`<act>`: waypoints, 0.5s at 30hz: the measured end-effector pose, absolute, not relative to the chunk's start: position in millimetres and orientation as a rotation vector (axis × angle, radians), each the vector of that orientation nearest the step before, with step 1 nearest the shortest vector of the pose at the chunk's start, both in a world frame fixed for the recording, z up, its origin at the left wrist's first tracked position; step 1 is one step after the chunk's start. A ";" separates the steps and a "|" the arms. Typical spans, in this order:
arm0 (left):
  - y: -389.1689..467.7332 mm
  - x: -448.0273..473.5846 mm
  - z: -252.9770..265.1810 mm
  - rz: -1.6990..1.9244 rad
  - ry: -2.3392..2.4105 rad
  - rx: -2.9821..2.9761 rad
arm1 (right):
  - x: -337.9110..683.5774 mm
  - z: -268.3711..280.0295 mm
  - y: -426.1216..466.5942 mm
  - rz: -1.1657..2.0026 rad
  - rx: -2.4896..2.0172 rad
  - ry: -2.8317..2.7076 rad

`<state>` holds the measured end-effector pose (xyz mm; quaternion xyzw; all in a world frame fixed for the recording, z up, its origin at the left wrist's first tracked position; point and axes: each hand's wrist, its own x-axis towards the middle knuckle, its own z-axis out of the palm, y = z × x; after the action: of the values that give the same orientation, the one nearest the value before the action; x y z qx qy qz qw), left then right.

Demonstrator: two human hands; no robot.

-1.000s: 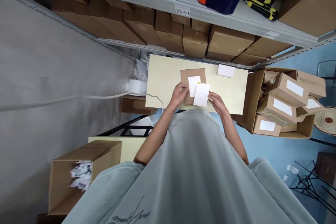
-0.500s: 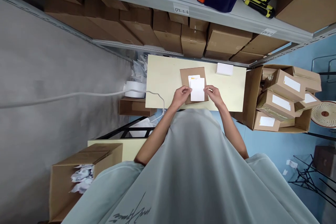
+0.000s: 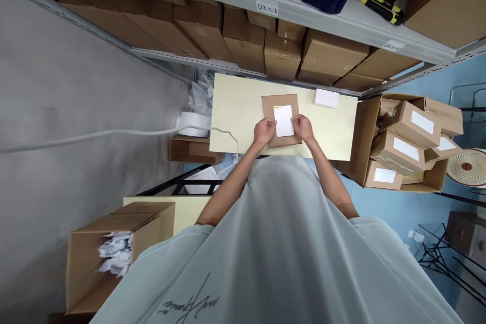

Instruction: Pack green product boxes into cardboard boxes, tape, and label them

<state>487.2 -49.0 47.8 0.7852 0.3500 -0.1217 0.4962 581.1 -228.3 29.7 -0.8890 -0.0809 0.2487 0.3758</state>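
A white label (image 3: pixel 284 124) with a small orange mark at its top left lies over a flat brown cardboard piece (image 3: pixel 268 103), whether a box or a mailer I cannot tell. My left hand (image 3: pixel 265 130) pinches the label's left edge, fingers curled. On the opposite edge, my right hand (image 3: pixel 302 127) has its thumb and fingers closed on the label too. Whether the label lies flat against the cardboard or just above it is hard to tell. Both hands rest over the cardboard's sides, near the front of the pale yellow table (image 3: pixel 239 106).
A white stack or small box (image 3: pixel 325 98) sits at the table's back right. Right of the table stands a large carton (image 3: pixel 359 136) of labelled boxes. A white cable (image 3: pixel 152 132) crosses from the left. Above, a shelf (image 3: pixel 281 12) holds tape and tools.
Two overlapping white sheets showed before; now one shows. Both hands have moved slightly away from me with the label, and its orange mark is now at the visible top edge.
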 end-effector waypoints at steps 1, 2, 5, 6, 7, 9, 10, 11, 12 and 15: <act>-48.8 488.1 47.2 -0.303 0.851 1.915 | 580.9 27.8 -227.5 0.632 -2.285 -0.216; -48.8 488.9 47.0 -0.310 0.854 1.931 | 580.8 26.2 -226.5 0.625 -2.301 -0.223; -50.4 490.7 47.6 -0.324 0.857 1.997 | 581.4 22.9 -223.6 0.607 -2.351 -0.232; -51.1 491.0 48.1 -0.328 0.853 2.018 | 581.7 22.2 -222.9 0.604 -2.359 -0.231; -51.9 491.3 48.6 -0.332 0.849 2.037 | 582.1 21.7 -222.4 0.603 -2.360 -0.230; -53.2 491.7 49.5 -0.333 0.832 2.071 | 582.8 20.9 -221.6 0.599 -2.351 -0.235; -53.7 491.9 49.8 -0.332 0.822 2.086 | 583.1 20.6 -221.1 0.595 -2.348 -0.239; -54.1 492.1 50.0 -0.331 0.813 2.100 | 583.3 20.2 -220.6 0.590 -2.351 -0.244; -54.5 492.4 50.3 -0.333 0.808 2.111 | 583.3 19.7 -220.0 0.585 -2.360 -0.247; -55.8 493.8 51.3 -0.348 0.812 2.136 | 582.9 17.7 -217.8 0.580 -2.409 -0.247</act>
<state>493.8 -55.8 51.3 0.8457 0.3213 -0.1377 0.4032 582.9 -217.8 17.7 -0.9166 -0.0940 0.2206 0.3200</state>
